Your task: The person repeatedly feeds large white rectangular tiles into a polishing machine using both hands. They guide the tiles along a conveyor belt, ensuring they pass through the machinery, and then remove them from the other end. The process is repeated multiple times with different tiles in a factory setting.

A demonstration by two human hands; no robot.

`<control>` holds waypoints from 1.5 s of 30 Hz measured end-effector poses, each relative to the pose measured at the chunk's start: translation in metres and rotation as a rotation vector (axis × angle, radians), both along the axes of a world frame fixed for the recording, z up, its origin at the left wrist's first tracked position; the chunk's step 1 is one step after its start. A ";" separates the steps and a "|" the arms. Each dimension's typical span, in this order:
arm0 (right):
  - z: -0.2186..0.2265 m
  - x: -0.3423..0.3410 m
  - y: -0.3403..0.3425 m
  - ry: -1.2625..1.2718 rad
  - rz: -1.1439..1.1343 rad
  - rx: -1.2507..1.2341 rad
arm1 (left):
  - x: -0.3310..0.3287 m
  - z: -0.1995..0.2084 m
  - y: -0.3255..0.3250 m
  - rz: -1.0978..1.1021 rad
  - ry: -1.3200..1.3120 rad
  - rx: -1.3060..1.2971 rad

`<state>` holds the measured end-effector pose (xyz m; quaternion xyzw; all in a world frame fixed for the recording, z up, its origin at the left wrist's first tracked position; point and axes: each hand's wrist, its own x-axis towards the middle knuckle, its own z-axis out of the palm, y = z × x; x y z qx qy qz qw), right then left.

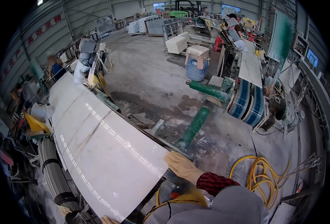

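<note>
A long white polished marble slab (109,149) with faint grey veins stretches from just in front of me toward the far left. My right hand (183,168), in a cream glove, holds the slab's near right corner, its fingers closed over the edge. At the lower edge of the picture, only part of my gloved left hand (108,220) shows, its fingers closed on the slab's near left end. Both undersides of the grip are hidden by the stone. A dark toothed strip (150,194) shows beneath the slab's near end.
A green roller (194,128) lies right of the slab. A yellow hose (264,175) coils on the floor at right, below a conveyor with blue belts (247,102). A blue barrel (197,69) stands farther off. Grey ribbed bars (53,168) run along the left. A person (56,69) stands far left.
</note>
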<state>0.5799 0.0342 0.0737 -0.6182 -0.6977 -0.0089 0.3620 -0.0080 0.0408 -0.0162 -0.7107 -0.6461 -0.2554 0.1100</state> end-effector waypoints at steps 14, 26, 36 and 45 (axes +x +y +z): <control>-0.045 -0.107 -0.016 1.445 0.478 -1.521 | 0.007 -0.003 -0.001 0.116 -0.088 -0.044; -0.108 -0.242 0.025 2.160 -0.152 -1.020 | 0.017 0.021 -0.025 0.117 -0.087 -0.144; -0.051 -0.225 -0.020 1.981 -0.240 -0.901 | 0.028 0.068 -0.080 -0.042 -0.148 -0.094; -0.041 -0.205 -0.118 2.046 -0.109 -0.983 | 0.002 0.080 -0.074 -0.240 -0.245 -0.315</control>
